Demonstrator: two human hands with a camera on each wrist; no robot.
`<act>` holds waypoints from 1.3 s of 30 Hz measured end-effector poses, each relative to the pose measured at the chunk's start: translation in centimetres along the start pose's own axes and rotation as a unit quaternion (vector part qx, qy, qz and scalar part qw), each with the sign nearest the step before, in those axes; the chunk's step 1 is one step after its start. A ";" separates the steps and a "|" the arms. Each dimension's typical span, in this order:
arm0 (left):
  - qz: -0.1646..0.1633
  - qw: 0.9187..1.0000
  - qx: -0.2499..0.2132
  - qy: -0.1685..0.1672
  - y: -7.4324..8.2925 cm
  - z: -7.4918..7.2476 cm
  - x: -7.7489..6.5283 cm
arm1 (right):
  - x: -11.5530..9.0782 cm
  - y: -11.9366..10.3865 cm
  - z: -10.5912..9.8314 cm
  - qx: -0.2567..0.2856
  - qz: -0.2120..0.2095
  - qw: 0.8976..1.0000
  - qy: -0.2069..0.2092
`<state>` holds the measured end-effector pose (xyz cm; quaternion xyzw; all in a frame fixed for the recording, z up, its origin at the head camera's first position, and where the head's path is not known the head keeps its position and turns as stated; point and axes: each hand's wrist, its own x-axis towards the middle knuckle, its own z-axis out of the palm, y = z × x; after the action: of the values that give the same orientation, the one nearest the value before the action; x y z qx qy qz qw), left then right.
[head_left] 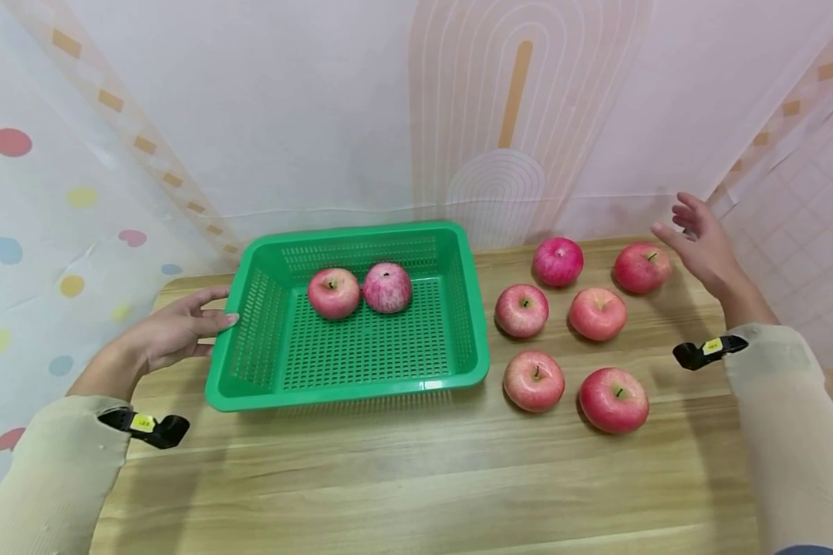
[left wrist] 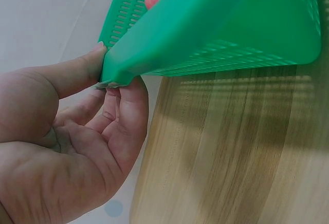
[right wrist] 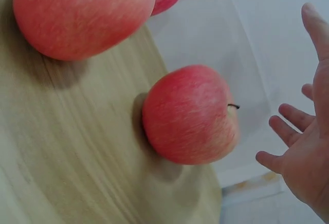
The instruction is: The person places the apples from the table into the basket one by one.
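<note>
A green plastic basket (head_left: 361,395) with slotted walls stands on the left of the table. Inside it, two apples sit side by side: a pink-red one (head_left: 334,294) and a mottled, darker pink one (head_left: 387,288). My left hand (head_left: 180,327) grips the basket's left rim, thumb on top and fingers curled beneath, as the left wrist view shows closely. At the back right, my right hand (head_left: 697,239) hovers with spread fingers and nothing in it. Nearest to it is a red apple (head_left: 642,268), whose dark stem shows in the right wrist view (right wrist: 193,115).
Right of the basket lie several more apples: a deep pink one (head_left: 558,261) at the back, others (head_left: 522,311) (head_left: 598,314) in the middle, and two (head_left: 534,381) (head_left: 614,400) nearer the front. A patterned wall covering (head_left: 305,116) rises behind the wooden table (head_left: 403,486).
</note>
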<state>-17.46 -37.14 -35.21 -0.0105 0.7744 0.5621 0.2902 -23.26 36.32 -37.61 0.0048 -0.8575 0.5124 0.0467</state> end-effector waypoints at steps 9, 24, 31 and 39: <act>-0.003 1.000 -0.002 0.001 0.1 0.1 -0.1 | -0.1 2.2 0.1 0.059 0.023 0.998 -0.009; -0.006 1.000 -0.006 0.003 0.3 0.2 -0.1 | -0.3 4.7 2.0 0.089 0.040 0.995 -0.014; -0.005 1.000 -0.005 0.003 0.3 0.2 -0.1 | 0.0 5.0 3.0 0.073 0.028 0.997 0.017; -0.007 1.000 -0.003 0.004 0.2 0.1 -0.1 | -0.1 5.7 3.8 0.029 0.057 0.997 0.034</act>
<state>-17.37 -37.01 -35.03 -0.0190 0.7738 0.5622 0.2910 -23.76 35.69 -44.43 -0.0605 -0.8390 0.5388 0.0464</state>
